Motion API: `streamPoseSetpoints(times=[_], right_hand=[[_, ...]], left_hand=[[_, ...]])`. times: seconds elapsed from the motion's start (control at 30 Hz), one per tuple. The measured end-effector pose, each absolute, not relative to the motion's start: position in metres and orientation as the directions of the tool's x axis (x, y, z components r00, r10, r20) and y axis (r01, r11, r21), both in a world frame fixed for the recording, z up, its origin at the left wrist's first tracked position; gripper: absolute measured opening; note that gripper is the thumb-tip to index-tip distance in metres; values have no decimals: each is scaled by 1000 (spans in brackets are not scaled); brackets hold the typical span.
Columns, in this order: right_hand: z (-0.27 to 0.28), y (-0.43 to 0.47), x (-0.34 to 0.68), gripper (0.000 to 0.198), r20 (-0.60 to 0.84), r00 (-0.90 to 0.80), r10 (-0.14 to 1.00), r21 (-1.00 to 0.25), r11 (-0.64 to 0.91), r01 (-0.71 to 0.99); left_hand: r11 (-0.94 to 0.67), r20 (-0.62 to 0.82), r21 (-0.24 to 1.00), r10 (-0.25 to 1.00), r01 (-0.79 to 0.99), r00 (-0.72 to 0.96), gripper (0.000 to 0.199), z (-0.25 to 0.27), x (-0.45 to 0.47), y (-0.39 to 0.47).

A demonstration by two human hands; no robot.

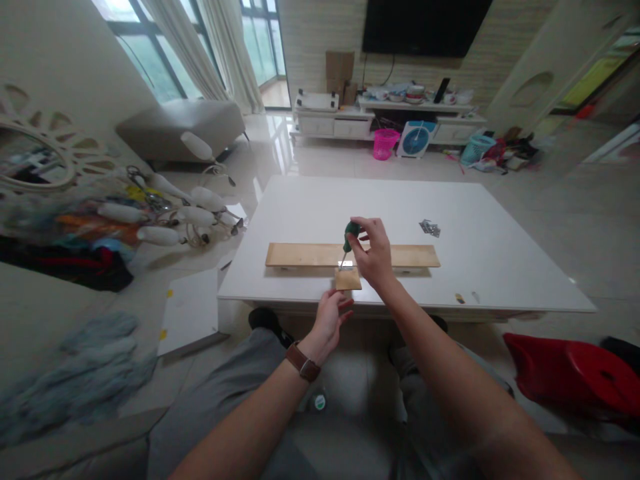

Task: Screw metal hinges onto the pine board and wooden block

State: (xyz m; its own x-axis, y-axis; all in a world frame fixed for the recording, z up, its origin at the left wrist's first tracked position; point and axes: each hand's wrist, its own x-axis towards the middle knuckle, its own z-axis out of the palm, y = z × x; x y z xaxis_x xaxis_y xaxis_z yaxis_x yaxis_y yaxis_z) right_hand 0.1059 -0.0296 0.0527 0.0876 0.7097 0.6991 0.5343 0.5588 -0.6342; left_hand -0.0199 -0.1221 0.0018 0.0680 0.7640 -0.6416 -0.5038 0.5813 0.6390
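My right hand is closed round the green handle of a screwdriver. Its shaft slants down to a small metal plate where a long wooden board meets a small wooden block. The board lies across the white table, raised slightly off it, and the block juts from its middle toward me. My left hand is just under the block's near edge, fingers apart; whether a fingertip touches the block I cannot tell.
A pile of small dark metal pieces lies right on the white table; two small bits sit near its front edge. Left on the floor is a white panel. A red stool stands at right.
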Motion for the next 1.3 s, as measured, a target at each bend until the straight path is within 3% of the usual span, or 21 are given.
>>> streamPoseSetpoints(times=[0.33,0.67,0.87,1.13,1.3], right_hand=[[52,-29,106,42,671,75,737,-659,547,516],[57,-32,104,28,682,104,724,-647,532,546],[51,-30,105,40,650,82,756,-682,531,503],[54,-32,104,30,682,86,726,-635,530,563],[52,-31,104,38,675,76,734,-653,546,525]], left_hand=[[583,-644,640,762,-500,64,19,-1,-20,-122],[581,-641,640,764,-503,67,18,-1,-19,-122],[580,-637,639,767,-505,76,22,-2,-20,-122],[580,-641,637,765,-507,70,19,-2,-20,-123],[586,-653,629,755,-511,62,16,1,-19,-123]])
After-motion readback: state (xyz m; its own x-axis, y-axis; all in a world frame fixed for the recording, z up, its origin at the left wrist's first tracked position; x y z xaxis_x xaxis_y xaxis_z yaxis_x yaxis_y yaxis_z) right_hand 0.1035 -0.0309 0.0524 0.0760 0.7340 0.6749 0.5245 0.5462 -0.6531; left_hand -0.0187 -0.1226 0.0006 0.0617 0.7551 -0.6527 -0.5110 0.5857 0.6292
